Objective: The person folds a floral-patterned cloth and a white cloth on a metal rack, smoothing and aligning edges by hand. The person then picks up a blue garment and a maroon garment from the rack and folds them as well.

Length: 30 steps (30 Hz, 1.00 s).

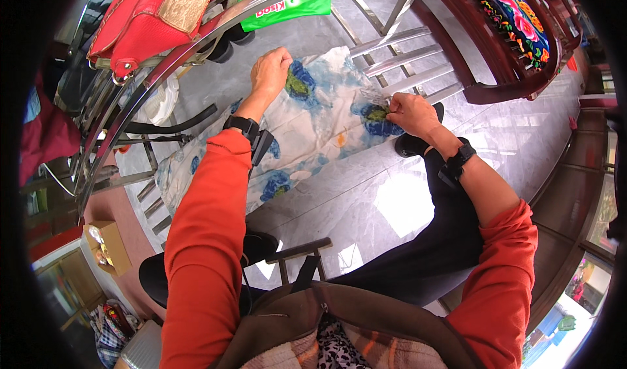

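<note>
A white cloth with blue and green flower prints [323, 124] lies stretched out in front of me, over a low metal slatted rack [406, 50]. At the far edge of the cloth, my left hand [271, 72] has its fingers curled in on the fabric. My right hand [414, 115] pinches the cloth near its right end, beside a blue flower print. Both fingertips are partly hidden by the knuckles. Small creases run across the fabric between the hands.
A red handbag [147, 21] sits on a curved metal-railed rack [166, 70] at upper left. White shoes [164, 99] stand under it. A green bag [294, 9] with writing lies behind. A dark wooden chair [455, 41] stands at upper right, a cardboard box [105, 246] at lower left.
</note>
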{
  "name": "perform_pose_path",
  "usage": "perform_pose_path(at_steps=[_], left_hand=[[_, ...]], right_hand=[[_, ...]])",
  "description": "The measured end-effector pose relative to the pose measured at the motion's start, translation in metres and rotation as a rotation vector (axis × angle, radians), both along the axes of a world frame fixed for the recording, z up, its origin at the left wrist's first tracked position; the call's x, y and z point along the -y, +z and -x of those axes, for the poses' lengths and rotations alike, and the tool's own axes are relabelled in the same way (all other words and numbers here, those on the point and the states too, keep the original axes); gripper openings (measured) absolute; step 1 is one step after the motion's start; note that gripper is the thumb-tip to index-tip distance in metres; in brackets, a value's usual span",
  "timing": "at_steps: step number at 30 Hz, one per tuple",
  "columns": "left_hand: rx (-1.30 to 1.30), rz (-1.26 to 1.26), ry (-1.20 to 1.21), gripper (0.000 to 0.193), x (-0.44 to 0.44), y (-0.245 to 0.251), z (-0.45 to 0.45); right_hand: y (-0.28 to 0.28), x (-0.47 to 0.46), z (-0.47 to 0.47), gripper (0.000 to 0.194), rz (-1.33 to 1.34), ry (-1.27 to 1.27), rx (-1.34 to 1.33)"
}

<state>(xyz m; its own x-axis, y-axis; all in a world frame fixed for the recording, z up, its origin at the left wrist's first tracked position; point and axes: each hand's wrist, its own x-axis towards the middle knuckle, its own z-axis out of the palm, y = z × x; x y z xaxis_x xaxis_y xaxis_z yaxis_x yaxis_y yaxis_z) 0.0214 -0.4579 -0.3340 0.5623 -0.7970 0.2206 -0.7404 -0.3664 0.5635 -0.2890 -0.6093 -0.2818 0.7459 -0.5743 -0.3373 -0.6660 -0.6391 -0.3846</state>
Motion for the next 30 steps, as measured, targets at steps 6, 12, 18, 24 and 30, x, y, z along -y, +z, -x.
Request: perform_pose_path(at_steps=[6,12,18,24,30], left_hand=[[0.085,-0.051,-0.046,0.007,0.005,0.007,0.009],[0.178,0.090,-0.335,0.025,0.007,0.013,0.037],[-0.061,-0.254,-0.329,0.052,0.011,-0.002,0.030],[-0.254,-0.200,-0.314,0.060,0.011,0.002,0.001],[-0.249,-0.049,-0.231,0.056,-0.059,0.024,-0.033]], right_hand=[[0.006,-0.005,-0.003,0.018,0.082,-0.006,-0.039],[0.010,-0.028,-0.010,0.019,0.334,0.347,0.396],[0.014,-0.027,-0.006,0.028,0.251,0.547,0.296],[0.021,-0.022,-0.007,0.035,0.333,0.544,0.233],[0.022,-0.056,-0.019,0.030,0.351,0.711,0.327]])
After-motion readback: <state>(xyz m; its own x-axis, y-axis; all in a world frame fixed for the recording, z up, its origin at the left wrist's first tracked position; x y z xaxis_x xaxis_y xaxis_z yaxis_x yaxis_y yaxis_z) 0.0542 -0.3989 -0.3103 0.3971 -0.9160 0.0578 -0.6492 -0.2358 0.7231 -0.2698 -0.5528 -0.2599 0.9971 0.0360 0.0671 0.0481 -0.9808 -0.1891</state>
